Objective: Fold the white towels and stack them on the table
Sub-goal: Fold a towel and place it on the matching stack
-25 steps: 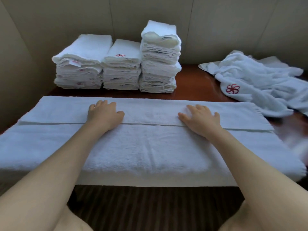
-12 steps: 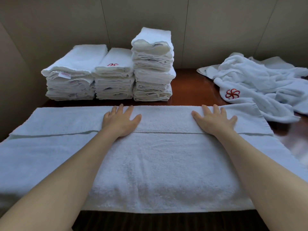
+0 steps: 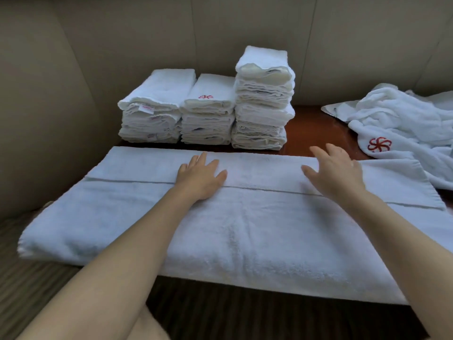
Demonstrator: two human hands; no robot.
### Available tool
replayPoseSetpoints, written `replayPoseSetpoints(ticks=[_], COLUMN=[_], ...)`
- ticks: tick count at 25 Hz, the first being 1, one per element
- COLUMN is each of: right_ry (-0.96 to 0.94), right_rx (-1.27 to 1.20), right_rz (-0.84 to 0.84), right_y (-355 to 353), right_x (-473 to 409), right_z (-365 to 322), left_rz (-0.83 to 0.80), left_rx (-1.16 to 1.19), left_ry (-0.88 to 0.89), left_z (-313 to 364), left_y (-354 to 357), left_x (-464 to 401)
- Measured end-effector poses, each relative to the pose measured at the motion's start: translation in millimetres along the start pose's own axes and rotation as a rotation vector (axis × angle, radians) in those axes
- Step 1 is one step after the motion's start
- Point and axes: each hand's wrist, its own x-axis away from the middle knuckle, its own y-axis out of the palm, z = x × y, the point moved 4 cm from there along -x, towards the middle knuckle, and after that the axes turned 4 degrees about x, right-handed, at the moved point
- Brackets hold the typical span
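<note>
A large white towel [image 3: 245,231] lies spread across the front of the dark wooden table [image 3: 311,133], folded lengthwise with a fold edge running left to right. My left hand [image 3: 199,176] rests flat on it near the fold edge, fingers straight. My right hand [image 3: 334,170] hovers or lightly touches the towel's far strip, fingers spread. Three stacks of folded white towels [image 3: 208,109] stand at the back, the right one [image 3: 263,99] tallest.
A heap of unfolded white towels [image 3: 402,126] with a red flower logo lies at the back right. Beige padded walls close in the back and left. The towel's front edge overhangs the table above a striped carpet [image 3: 245,315].
My view has shifted left and tilted. Both hands slid rightward along the fold; my right hand has lifted slightly and spread over the towel's far strip.
</note>
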Motion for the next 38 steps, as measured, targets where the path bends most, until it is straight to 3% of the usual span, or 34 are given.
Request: replayPoseSetpoints(ticks=[3,6,8,11,16,19,22,25,29,31,34,38], right_ry=[-0.403,-0.764,-0.927,-1.017,-0.911,-0.713,-0.540,-0.595,-0.768,-0.793,-0.689,-0.450], right_rx=[-0.136,-0.177,-0.238,-0.215,-0.398,-0.522,-0.458,-0.347,-0.060,0.032,-0.112,-0.285], right_rz=[-0.015,-0.102,-0.142,-0.227,-0.360,-0.286,-0.216,-0.178,-0.127,-0.134,-0.247,-0.069], right_y=[-6.8,2.0,0.7,4.9,5.1,4.3,6.4,4.5,-7.9,-10.2,-18.5,-34.6], right_x=[43.8,94.2,117.8,135.6,119.3,92.9,73.1,77.9,98.9,108.0,102.7,57.5], right_z=[-86.9,-157.6,-188.2,-216.3,-226.5,-218.2,-206.5,-206.6,-216.0,-219.5,-215.0,-187.8], left_rz=[-0.078,-0.012,0.111,0.223,0.067,-0.046,-0.072,0.089,0.471,0.587,0.630,0.770], left_rx=[0.005,-0.019,0.052,0.272,0.440,0.541,0.318,0.082,-0.032,-0.046,-0.020,0.095], left_ry=[-0.139,-0.188,-0.099,0.075,0.076,0.029,0.054,0.050,-0.050,-0.087,-0.190,-0.373], left_z=[-49.5,-83.6,-91.5,-98.1,-111.5,-118.5,-113.7,-105.4,-109.5,-116.4,-133.1,-156.6], left_y=[-7.5,-16.2,-25.6,-38.7,-43.9,-49.0,-50.6,-52.6,-69.8,-79.0,-94.1,-115.9], left_x=[19.8,45.0,65.1,97.9,128.9,136.3,134.3,122.7,113.3,113.8,120.0,119.7])
